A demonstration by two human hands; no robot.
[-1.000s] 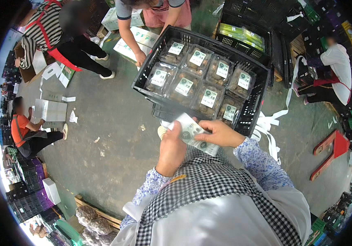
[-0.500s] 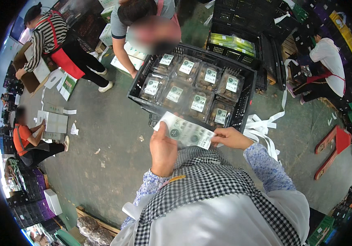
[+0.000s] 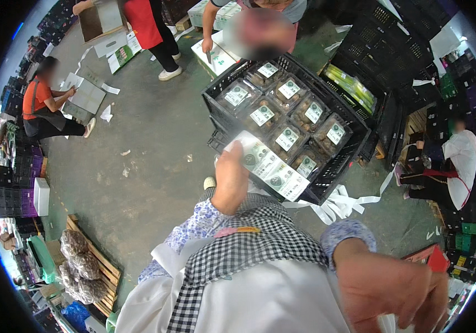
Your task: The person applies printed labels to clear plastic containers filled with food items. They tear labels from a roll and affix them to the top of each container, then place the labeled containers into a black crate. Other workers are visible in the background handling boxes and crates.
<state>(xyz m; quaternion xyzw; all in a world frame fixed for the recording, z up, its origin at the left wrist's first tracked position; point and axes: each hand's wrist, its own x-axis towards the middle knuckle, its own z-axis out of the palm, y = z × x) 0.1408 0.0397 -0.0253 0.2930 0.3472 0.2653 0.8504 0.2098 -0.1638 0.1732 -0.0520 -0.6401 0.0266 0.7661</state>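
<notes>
Two hands are at work, well apart. The left hand (image 3: 231, 183) is raised and closed on the near end of a label strip (image 3: 271, 166), a long white sheet with dark round stickers, which slants out over the near rim of the crate (image 3: 354, 145). The right hand (image 3: 390, 291) hangs low at the right, fingers curled loosely; whether it pinches anything at the lower edge I cannot tell.

The strip looks light, thin and floppy, likely to sag or curl if held by one end only, so a pinch at the bare edge, clear of the stickers, seems best, with the other hand steadying the far end.

Beyond it, the black crate holds clear packs (image 3: 286, 137) of dark produce, each with a white label. White straps (image 3: 340, 204) lie on the floor (image 3: 149, 155) beside the crate.
</notes>
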